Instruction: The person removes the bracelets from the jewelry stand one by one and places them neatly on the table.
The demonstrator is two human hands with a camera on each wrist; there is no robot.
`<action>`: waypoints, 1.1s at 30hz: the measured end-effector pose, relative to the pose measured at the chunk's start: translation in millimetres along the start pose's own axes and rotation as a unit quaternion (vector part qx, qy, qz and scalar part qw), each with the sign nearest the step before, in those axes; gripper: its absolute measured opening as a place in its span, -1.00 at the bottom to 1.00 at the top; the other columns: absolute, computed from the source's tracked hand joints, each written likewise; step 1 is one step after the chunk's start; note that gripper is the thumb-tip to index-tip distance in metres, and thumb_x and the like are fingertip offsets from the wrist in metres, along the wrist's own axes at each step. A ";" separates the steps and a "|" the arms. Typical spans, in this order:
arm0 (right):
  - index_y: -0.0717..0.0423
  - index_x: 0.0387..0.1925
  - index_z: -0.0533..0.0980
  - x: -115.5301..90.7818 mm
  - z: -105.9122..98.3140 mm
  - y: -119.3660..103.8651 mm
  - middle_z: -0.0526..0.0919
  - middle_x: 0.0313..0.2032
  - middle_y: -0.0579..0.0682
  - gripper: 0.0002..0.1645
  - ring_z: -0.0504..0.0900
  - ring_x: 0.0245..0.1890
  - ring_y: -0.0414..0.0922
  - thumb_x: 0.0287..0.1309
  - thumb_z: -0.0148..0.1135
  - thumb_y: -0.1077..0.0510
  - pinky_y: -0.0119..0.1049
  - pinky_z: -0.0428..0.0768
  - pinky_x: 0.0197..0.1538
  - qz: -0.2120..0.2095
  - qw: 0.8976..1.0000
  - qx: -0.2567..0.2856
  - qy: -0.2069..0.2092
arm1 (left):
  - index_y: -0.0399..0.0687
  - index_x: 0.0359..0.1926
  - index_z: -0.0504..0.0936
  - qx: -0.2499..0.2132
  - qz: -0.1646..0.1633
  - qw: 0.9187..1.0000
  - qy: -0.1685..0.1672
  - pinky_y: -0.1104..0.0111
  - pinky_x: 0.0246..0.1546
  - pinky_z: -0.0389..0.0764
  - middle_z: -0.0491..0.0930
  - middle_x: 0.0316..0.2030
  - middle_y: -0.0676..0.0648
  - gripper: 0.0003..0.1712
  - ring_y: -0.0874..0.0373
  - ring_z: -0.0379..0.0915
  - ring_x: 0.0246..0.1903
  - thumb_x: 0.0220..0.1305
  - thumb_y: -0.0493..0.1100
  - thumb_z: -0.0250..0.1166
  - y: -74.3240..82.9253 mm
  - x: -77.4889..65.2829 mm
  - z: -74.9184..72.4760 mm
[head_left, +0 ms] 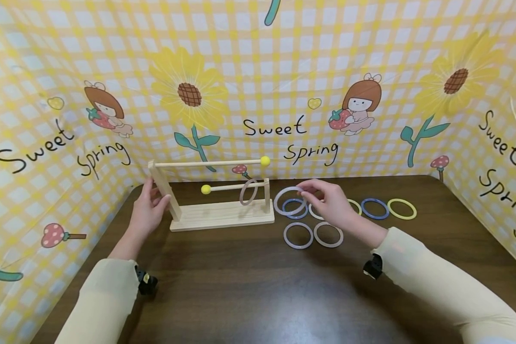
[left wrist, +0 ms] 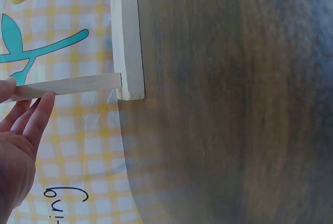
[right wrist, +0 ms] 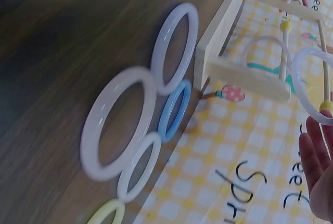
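A wooden stand (head_left: 223, 215) has a tall left post and a short right post, each bearing a rod tipped with a yellow ball. My left hand (head_left: 148, 210) grips the tall post, thumb on one side and fingers on the other. On the lower rod (head_left: 225, 187) hangs a pale translucent ring (head_left: 241, 197), near the short post. My right hand (head_left: 328, 200) pinches another pale ring (right wrist: 295, 73) by its edge, raised just right of the stand. The upper rod (head_left: 210, 164) carries no ring, and its yellow ball (head_left: 264, 161) points right.
Several rings lie on the dark wooden table (head_left: 249, 286) right of the stand: a lilac ring (head_left: 298, 248), a pinkish ring (head_left: 329, 246), a blue ring (head_left: 375, 218) and a yellow ring (head_left: 403, 219) among them. A checked cloth (head_left: 258, 86) surrounds the table's back and sides.
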State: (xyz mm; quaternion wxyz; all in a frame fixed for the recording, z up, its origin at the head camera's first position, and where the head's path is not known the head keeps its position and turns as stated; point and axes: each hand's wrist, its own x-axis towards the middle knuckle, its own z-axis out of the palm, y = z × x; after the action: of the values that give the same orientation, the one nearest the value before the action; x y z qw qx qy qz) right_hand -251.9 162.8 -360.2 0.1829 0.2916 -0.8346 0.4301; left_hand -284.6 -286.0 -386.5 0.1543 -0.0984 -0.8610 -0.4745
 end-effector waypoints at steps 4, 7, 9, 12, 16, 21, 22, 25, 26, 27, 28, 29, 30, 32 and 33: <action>0.20 -0.07 0.61 -7.5 -13.8 5.4 0.73 -0.24 0.03 -0.80 0.68 -0.27 -0.08 0.29 0.21 0.33 -0.31 0.66 -0.36 0.007 1.000 -0.018 0.003 | -0.08 0.53 -0.13 0.002 -0.001 1.000 -0.002 0.47 -0.21 0.67 0.26 0.21 -0.58 -0.18 -0.42 0.36 0.12 0.42 -0.36 0.09 0.5 -0.7 -1.2; 0.21 -0.08 0.61 -13.1 -24.1 10.9 0.73 -0.25 0.05 -0.80 0.69 -0.28 -0.07 0.27 0.22 0.35 -0.32 0.67 -0.36 0.003 0.999 -0.039 0.003 | -0.09 0.53 -0.13 0.004 0.000 1.000 -0.001 0.51 -0.23 0.66 0.27 0.21 -0.58 -0.19 -0.41 0.37 0.11 0.42 -0.35 0.10 1.4 -0.9 -1.2; 0.24 -0.09 0.61 -16.9 -30.6 15.3 0.73 -0.26 0.08 -0.79 0.70 -0.29 -0.04 0.24 0.23 0.38 -0.30 0.68 -0.36 -0.007 0.998 -0.054 0.007 | -0.09 0.53 -0.13 0.004 -0.001 1.000 -0.002 0.44 -0.20 0.68 0.27 0.21 -0.58 -0.18 -0.41 0.36 0.11 0.42 -0.35 0.10 1.7 -0.6 -1.3; 0.27 -0.12 0.61 -23.1 -39.7 22.7 0.73 -0.28 0.10 -0.77 0.70 -0.31 -0.02 0.18 0.25 0.44 -0.31 0.68 -0.37 -0.022 0.997 -0.073 0.015 | -0.10 0.53 -0.13 0.006 -0.001 1.000 -0.004 0.30 -0.17 0.70 0.27 0.21 -0.58 -0.18 -0.41 0.37 0.11 0.42 -0.35 0.11 1.9 -0.1 -1.6; 0.27 -0.15 0.61 -32.1 -50.6 33.1 0.73 -0.31 0.09 -0.74 0.70 -0.37 -0.06 0.11 0.27 0.51 -0.45 0.63 -0.42 -0.034 0.995 -0.088 0.025 | -0.17 0.52 -0.15 0.006 -0.003 1.000 -0.009 0.17 -0.14 0.69 0.24 0.20 -0.62 -0.19 -0.45 0.34 0.11 0.41 -0.39 0.09 13.7 -3.1 -2.4; 0.24 -0.15 0.61 -45.5 -65.6 41.8 0.73 -0.32 0.04 -0.72 0.66 -0.43 -0.14 0.10 0.28 0.51 -0.52 0.59 -0.45 -0.028 0.994 -0.107 0.026 | -0.15 0.52 -0.13 0.001 -0.004 1.000 -0.005 0.36 -0.17 0.70 0.25 0.21 -0.60 -0.19 -0.44 0.34 0.12 0.41 -0.39 0.09 12.5 -3.7 -2.5; 0.24 -0.15 0.61 -48.4 -68.7 43.1 0.73 -0.32 0.05 -0.72 0.66 -0.43 -0.12 0.10 0.29 0.51 -0.52 0.58 -0.45 -0.025 0.993 -0.112 0.025 | -0.12 0.52 -0.13 0.000 -0.002 1.000 -0.003 0.42 -0.20 0.69 0.25 0.21 -0.60 -0.19 -0.43 0.35 0.12 0.42 -0.38 0.09 7.3 -2.5 -2.4; 0.24 -0.16 0.61 -56.5 -77.3 46.3 0.72 -0.34 0.07 -0.73 0.64 -0.44 -0.15 0.09 0.29 0.51 -0.52 0.57 -0.46 -0.020 0.992 -0.123 0.024 | -0.10 0.52 -0.11 -0.002 -0.001 1.000 -0.003 0.50 -0.22 0.67 0.26 0.21 -0.59 -0.19 -0.42 0.36 0.11 0.42 -0.36 0.10 2.7 -1.3 -2.4; 0.25 -0.17 0.61 -59.1 -79.9 47.4 0.72 -0.34 0.07 -0.73 0.63 -0.45 -0.16 0.09 0.29 0.51 -0.52 0.57 -0.47 -0.018 0.992 -0.127 0.023 | -0.10 0.52 -0.11 -0.003 0.000 1.000 -0.003 0.50 -0.23 0.67 0.26 0.21 -0.59 -0.20 -0.43 0.36 0.11 0.41 -0.37 0.10 3.2 -1.3 -2.3; 0.25 -0.17 0.61 -61.7 -82.5 48.3 0.72 -0.35 0.09 -0.74 0.62 -0.46 -0.17 0.09 0.29 0.51 -0.51 0.56 -0.49 -0.016 0.991 -0.128 0.019 | -0.09 0.52 -0.11 -0.003 0.000 1.000 -0.003 0.50 -0.23 0.67 0.26 0.21 -0.59 -0.20 -0.43 0.36 0.11 0.41 -0.37 0.10 3.5 -1.3 -2.2; 0.26 -0.18 0.61 -64.2 -84.9 49.5 0.71 -0.36 0.10 -0.74 0.62 -0.47 -0.18 0.09 0.29 0.51 -0.50 0.56 -0.49 -0.013 0.991 -0.129 0.015 | -0.09 0.52 -0.10 -0.004 0.000 1.000 -0.003 0.50 -0.23 0.67 0.27 0.21 -0.59 -0.19 -0.43 0.36 0.11 0.41 -0.38 0.10 3.8 -1.2 -2.0; 0.26 -0.18 0.61 -66.6 -87.2 50.5 0.71 -0.36 0.11 -0.75 0.61 -0.48 -0.20 0.09 0.29 0.50 -0.49 0.57 -0.50 -0.010 0.991 -0.132 0.010 | -0.09 0.52 -0.10 -0.004 0.000 1.000 -0.003 0.49 -0.22 0.67 0.27 0.21 -0.59 -0.20 -0.42 0.37 0.11 0.41 -0.38 0.10 3.8 -1.0 -1.8; 0.25 -0.18 0.61 -68.8 -89.2 51.6 0.71 -0.36 0.10 -0.76 0.60 -0.48 -0.21 0.10 0.30 0.49 -0.48 0.57 -0.50 -0.007 0.991 -0.135 0.004 | -0.09 0.52 -0.10 -0.004 0.001 1.000 -0.003 0.47 -0.22 0.68 0.27 0.21 -0.59 -0.19 -0.42 0.37 0.11 0.41 -0.39 0.10 3.7 -0.7 -1.6; 0.24 -0.18 0.61 -72.6 -92.6 54.5 0.70 -0.37 0.07 -0.77 0.60 -0.48 -0.21 0.11 0.30 0.48 -0.46 0.56 -0.51 -0.002 0.990 -0.140 -0.009 | -0.09 0.52 -0.11 -0.001 0.001 1.000 -0.001 0.43 -0.21 0.69 0.27 0.20 -0.59 -0.19 -0.42 0.37 0.10 0.40 -0.39 0.10 2.7 -0.4 -1.6; 0.24 -0.18 0.61 -74.3 -94.2 55.9 0.70 -0.38 0.03 -0.76 0.60 -0.48 -0.20 0.10 0.30 0.48 -0.46 0.56 -0.51 0.000 0.990 -0.141 -0.016 | -0.08 0.52 -0.11 0.000 0.000 1.000 -0.001 0.40 -0.20 0.69 0.27 0.20 -0.59 -0.18 -0.42 0.37 0.10 0.40 -0.39 0.10 2.5 -0.3 -1.6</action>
State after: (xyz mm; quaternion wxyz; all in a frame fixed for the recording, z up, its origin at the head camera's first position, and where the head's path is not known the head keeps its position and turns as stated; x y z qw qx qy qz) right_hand -226.1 290.7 -382.7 0.2091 0.2699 -0.8897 0.3030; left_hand -283.2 -286.1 -383.9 0.1536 -0.0986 -0.8613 -0.4743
